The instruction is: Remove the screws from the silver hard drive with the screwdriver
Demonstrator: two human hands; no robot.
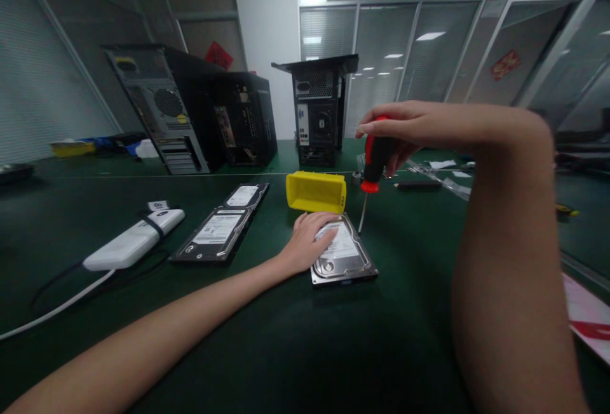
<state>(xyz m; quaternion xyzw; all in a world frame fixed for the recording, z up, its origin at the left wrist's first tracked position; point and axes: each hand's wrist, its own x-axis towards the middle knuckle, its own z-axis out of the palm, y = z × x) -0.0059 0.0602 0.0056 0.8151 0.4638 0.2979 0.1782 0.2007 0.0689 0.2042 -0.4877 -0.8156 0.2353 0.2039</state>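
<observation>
A silver hard drive (pixel 345 252) with a white label lies on the green table in front of me. My left hand (pixel 313 239) rests flat across its left side and far end, fingers stretched out and thumb on the label. Above the drive's right edge, my right hand (pixel 398 131) is wrapped over the handle of a red and black screwdriver (pixel 375 163). The screwdriver points down, slightly tilted, and its tip meets the drive's right edge near the far corner. Whether a screw sits under the tip is too small to tell. Just behind the drive stands a yellow plastic bin (pixel 316 192).
Two more hard drives (pixel 218 230) lie end to end on the left, beside a white power strip (pixel 136 239) with cables. Computer cases (pixel 174 109) stand at the back left, another case (pixel 318 115) behind the bin. A dark bar-shaped object (pixel 419 185) lies right.
</observation>
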